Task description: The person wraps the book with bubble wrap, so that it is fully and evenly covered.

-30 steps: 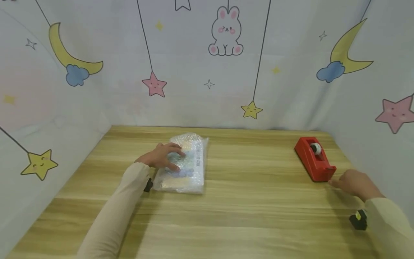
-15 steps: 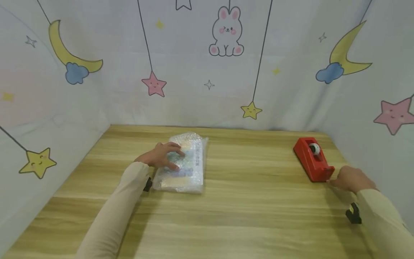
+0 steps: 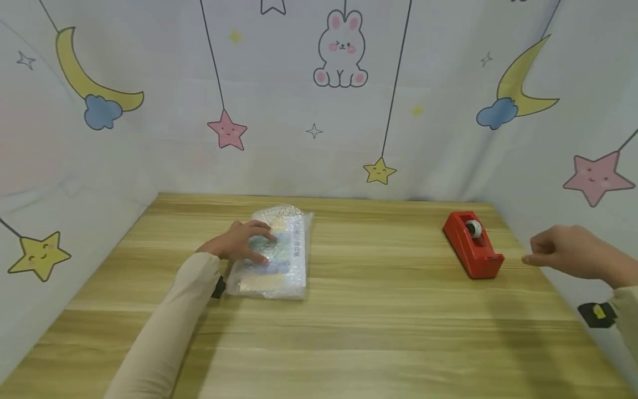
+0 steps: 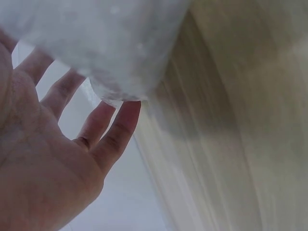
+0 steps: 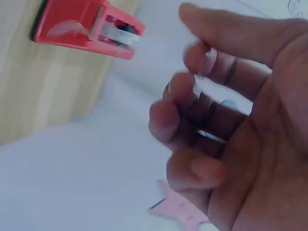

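Note:
A flat, book-like item (image 3: 297, 249) with printed characters lies in clear bubble wrap (image 3: 279, 291) on the wooden table, left of centre. My left hand (image 3: 239, 242) rests on its left part with fingers spread. In the left wrist view, fingertips (image 4: 127, 115) reach the edge of the whitish wrap (image 4: 110, 43). A red tape dispenser (image 3: 472, 249) with a roll of tape (image 3: 473, 228) stands at the right. My right hand (image 3: 573, 252) hovers right of it, apart. Its fingers are loosely curled and its thumb stretches out; I see nothing plainly held between them.
The wooden table (image 3: 359, 332) ends at a white cloth backdrop (image 3: 279, 166) printed with moons, stars and a rabbit. This cloth also closes off both sides. Black wrist cameras (image 3: 598, 314) sit at both cuffs.
My right hand has left the front end of the tape dispenser and moved up and to the right. The left hand stays on the wrapped item. The head view has turned slightly right.

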Motion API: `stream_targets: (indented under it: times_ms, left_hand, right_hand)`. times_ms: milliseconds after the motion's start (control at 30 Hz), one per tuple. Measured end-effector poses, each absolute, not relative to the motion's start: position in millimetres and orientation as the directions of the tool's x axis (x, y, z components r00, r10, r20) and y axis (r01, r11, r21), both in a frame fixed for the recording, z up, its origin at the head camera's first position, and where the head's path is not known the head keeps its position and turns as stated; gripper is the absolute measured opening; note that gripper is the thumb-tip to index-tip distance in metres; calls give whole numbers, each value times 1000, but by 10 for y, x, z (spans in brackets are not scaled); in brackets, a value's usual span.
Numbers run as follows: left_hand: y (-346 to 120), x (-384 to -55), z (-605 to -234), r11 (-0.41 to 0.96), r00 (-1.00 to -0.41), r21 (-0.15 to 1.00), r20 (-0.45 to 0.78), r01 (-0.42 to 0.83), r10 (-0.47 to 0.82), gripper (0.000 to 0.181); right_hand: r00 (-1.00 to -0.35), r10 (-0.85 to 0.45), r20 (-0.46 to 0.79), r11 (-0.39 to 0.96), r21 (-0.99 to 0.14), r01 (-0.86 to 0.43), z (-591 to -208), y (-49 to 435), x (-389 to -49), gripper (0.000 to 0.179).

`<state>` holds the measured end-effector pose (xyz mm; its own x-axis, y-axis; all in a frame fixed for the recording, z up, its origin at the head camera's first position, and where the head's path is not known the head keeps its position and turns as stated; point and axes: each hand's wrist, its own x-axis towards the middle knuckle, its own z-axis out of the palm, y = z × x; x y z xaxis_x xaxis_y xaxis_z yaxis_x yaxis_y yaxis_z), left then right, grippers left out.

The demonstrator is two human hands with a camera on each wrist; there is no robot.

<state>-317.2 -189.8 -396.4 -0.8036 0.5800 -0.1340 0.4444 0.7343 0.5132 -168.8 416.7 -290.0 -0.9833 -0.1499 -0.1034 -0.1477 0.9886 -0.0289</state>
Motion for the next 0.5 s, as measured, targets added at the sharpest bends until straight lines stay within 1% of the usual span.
stream_targets:
  times_ms: [233,500]
  left_hand:
    - [-1915,-3151,-3968,725,-802,520,-121,451,585,56]
    - [-1898,-3139,-3971,724,-803,527,-121,446,583,56]
  right_hand:
    - [-958,-282,-59,958,42,-285,-2766,3820,-1768,44]
    - [-925,-373,-65,927,22,-375,-2663,3339,-1874,35]
